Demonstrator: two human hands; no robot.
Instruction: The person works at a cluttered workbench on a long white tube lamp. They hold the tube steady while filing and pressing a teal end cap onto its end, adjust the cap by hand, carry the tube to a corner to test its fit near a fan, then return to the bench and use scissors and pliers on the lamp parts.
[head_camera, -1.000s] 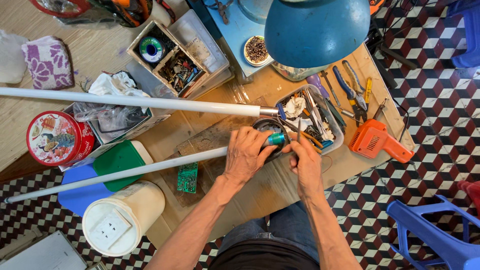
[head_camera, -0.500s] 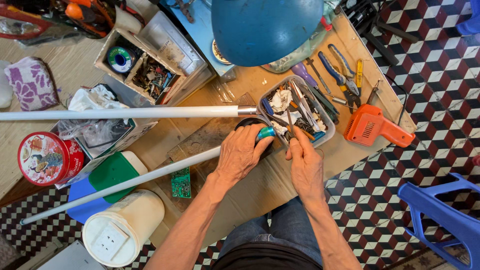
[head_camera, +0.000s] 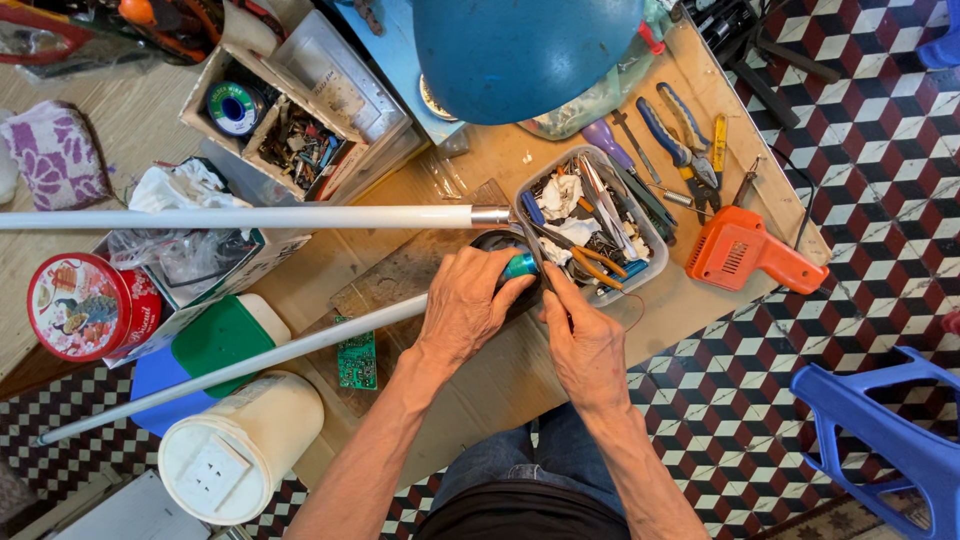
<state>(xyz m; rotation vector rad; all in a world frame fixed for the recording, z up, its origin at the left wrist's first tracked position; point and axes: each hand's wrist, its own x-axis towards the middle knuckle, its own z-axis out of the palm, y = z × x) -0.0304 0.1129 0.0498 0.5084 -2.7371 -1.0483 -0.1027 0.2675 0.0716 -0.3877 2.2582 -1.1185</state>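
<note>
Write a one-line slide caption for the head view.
Left hand grips a small teal part while the right hand works beside it, by a clear parts tray and white tubes.

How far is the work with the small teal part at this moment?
Done: a green circuit board lies apart on the bench, and two white tubes lie beside it. In hand: the left hand covers a dark round piece holding a teal part; the right hand pinches something thin beside it. Left: nothing looks joined yet.

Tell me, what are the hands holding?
The left hand grips a small teal part by its near end; the right hand pinches something too hidden to tell.
</note>
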